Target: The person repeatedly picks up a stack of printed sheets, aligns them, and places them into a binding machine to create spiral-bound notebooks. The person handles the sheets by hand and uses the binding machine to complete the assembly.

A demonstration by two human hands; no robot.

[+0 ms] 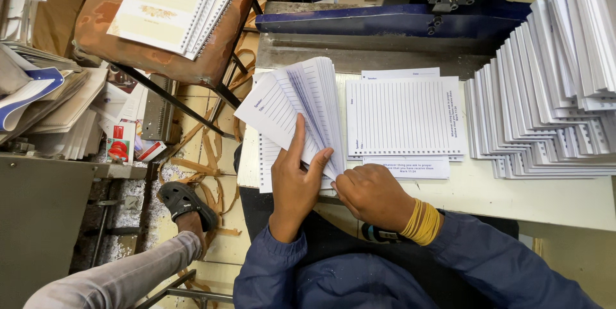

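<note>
White lined sheets (301, 107) fanned above left hand (294, 184), thumb+fingers pinching; right hand (371, 195) curled gripping btm edge.

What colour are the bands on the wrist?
Yellow bands on the right hand wrist; head view.
</note>
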